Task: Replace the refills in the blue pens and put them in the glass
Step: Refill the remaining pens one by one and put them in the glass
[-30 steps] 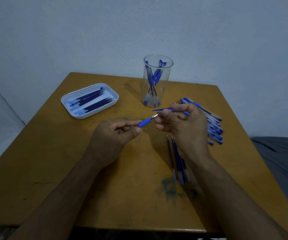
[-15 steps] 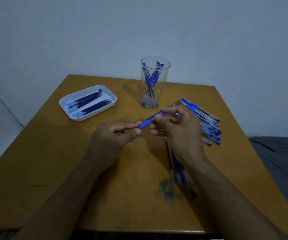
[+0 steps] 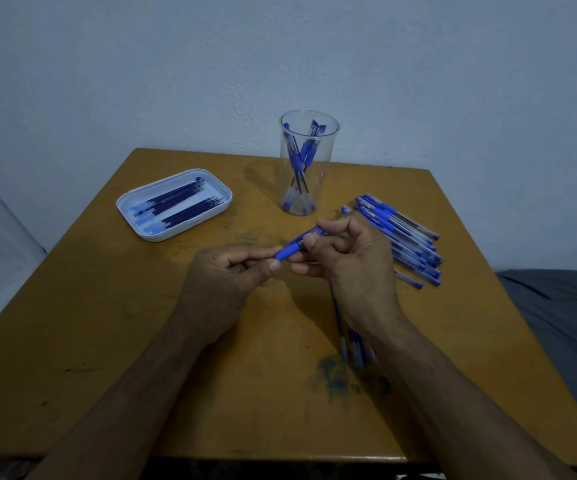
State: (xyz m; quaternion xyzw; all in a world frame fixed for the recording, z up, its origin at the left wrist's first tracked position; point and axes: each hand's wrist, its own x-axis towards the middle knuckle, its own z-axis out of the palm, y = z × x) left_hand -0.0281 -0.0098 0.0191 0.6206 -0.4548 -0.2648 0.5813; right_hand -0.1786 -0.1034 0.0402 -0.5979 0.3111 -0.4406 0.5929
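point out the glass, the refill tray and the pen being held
glass (image 3: 306, 188): head view, on its clear wall, lower half.
refill tray (image 3: 131, 206): head view, on its white left rim.
held pen (image 3: 289, 251): head view, on its blue grip section between the two hands.

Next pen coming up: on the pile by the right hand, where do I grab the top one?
Pinch the clear barrel of the top pen from above, across its width. It lies flat and outermost in the pen pile, far side open.
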